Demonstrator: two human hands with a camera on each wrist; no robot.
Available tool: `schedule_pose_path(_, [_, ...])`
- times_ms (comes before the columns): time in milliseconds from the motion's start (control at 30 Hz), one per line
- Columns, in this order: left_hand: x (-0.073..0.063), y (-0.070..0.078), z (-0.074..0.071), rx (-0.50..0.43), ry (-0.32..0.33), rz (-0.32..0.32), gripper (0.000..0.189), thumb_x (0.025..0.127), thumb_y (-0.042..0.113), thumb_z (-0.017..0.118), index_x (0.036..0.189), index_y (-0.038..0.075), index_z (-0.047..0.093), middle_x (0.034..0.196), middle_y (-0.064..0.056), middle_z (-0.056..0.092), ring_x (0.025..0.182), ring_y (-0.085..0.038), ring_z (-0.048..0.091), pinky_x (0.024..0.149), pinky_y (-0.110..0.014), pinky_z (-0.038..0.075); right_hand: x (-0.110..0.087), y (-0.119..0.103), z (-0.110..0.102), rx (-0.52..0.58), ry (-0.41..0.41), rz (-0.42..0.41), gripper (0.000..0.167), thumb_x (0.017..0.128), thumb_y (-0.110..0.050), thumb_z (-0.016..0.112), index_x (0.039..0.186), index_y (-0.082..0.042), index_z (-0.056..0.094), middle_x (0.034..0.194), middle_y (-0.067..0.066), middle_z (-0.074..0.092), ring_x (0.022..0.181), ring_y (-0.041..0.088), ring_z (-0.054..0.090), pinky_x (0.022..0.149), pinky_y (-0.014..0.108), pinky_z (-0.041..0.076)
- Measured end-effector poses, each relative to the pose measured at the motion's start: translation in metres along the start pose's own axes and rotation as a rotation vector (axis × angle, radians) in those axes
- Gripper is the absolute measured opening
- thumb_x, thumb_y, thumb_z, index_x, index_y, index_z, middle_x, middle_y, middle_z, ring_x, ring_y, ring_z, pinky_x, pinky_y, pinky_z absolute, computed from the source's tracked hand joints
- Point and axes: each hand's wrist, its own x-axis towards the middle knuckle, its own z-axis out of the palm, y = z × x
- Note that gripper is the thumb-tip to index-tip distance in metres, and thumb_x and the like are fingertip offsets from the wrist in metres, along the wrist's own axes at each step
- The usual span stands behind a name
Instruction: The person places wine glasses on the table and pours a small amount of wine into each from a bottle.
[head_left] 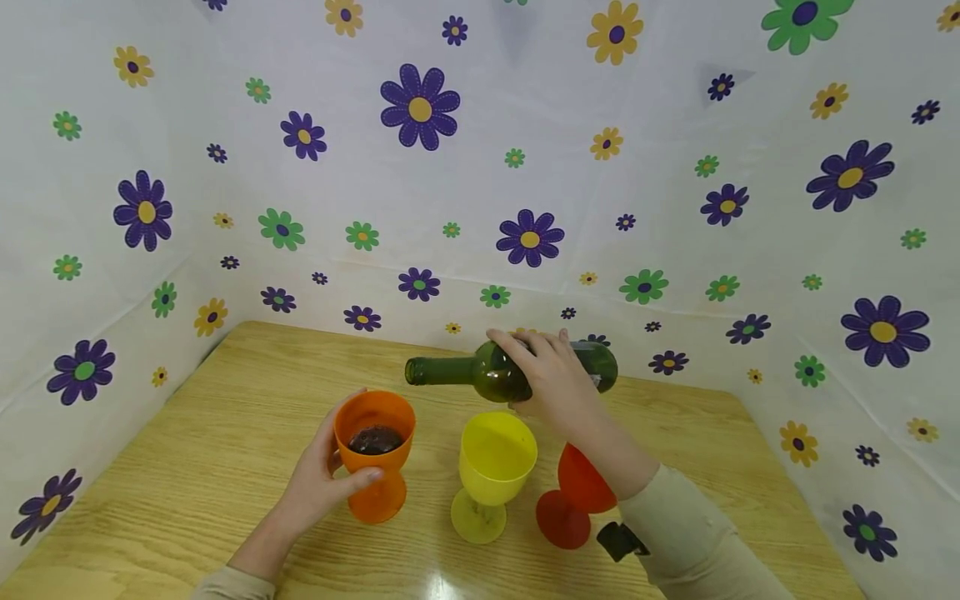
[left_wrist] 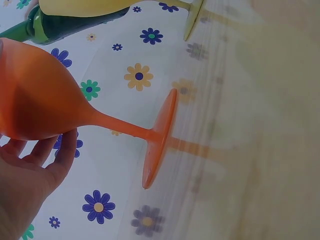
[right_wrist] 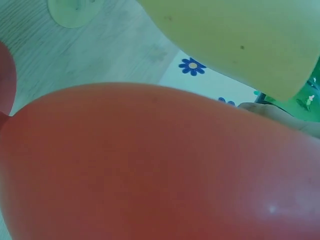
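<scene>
My left hand (head_left: 318, 479) holds an orange goblet (head_left: 378, 492) by its bowl, thumb at the front and fingers behind. Dark liquid (head_left: 377, 440) shows inside it. In the left wrist view the orange goblet's foot (left_wrist: 161, 140) is at the tabletop. A green glass bottle (head_left: 442, 372) lies level in the grip of my right hand (head_left: 555, 383), its neck pointing left toward the orange goblet, mouth above and right of that rim. Below the bottle stands a yellow goblet (head_left: 491, 487). A red goblet (head_left: 564, 518) is partly hidden behind my right forearm.
The wooden table (head_left: 240, 392) carries all three goblets, set in a row. White cloth with flower prints (head_left: 480, 183) encloses the table at the back and both sides. A dark strap (head_left: 621, 542) sits at my right sleeve, close to the red goblet.
</scene>
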Motion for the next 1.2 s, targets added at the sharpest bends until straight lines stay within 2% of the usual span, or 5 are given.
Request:
schedule_pose_path(367, [0.0,-0.002,-0.001,0.002,-0.001,0.0,0.089,0.078,-0.005,0.073,0.151,0.015,0.027,0.135,-0.011,0.049,0.117,-0.015,0.05,0.09,-0.031,0.046,-0.01,0.009,-0.013,0.193,0.026,0.149,0.099,0.064,-0.014,0.09,0.146,-0.024,0.034,0.135,0.018,0.049,0.122,0.041,0.046,0.103,0.066,0.021])
schedule_pose_path(700, [0.0,0.0,-0.001,0.011,-0.002,0.006,0.09,0.078,-0.004,0.074,0.151,0.015,0.026,0.136,-0.01,0.048,0.119,-0.016,0.049,0.095,-0.028,0.041,-0.023,0.018,-0.022,0.352,0.068,0.197,0.096,0.065,-0.01,0.089,0.145,-0.022,0.035,0.133,0.019,0.048,0.117,0.041,0.048,0.088,0.06,0.045])
schedule_pose_path(900, [0.0,0.007,-0.001,0.009,0.012,0.012,0.097,0.075,-0.005,0.075,0.152,0.019,0.021,0.142,-0.008,0.041,0.127,-0.017,0.041,0.107,-0.052,0.024,-0.029,0.023,-0.023,0.335,0.089,0.206,0.097,0.064,-0.009,0.089,0.145,-0.021,0.035,0.132,0.019,0.048,0.117,0.039,0.047,0.088,0.06,0.045])
schedule_pose_path(1100, [0.002,0.018,-0.002,0.001,0.05,0.088,0.106,0.069,-0.01,0.078,0.152,0.014,0.017,0.152,-0.013,0.028,0.137,-0.02,0.029,0.108,-0.025,0.021,-0.035,0.031,-0.022,0.254,0.127,0.193,0.099,0.062,-0.009,0.09,0.144,-0.019,0.037,0.131,0.022,0.05,0.116,0.043,0.05,0.095,0.065,0.036])
schedule_pose_path(1200, [0.005,0.031,-0.001,0.041,0.104,0.184,0.105,0.064,-0.013,0.079,0.15,0.005,0.022,0.149,-0.019,0.031,0.137,-0.022,0.028,0.11,-0.025,0.02,-0.038,0.034,-0.023,0.238,0.13,0.204,0.099,0.061,-0.007,0.09,0.144,-0.018,0.038,0.131,0.023,0.049,0.116,0.043,0.05,0.093,0.065,0.038])
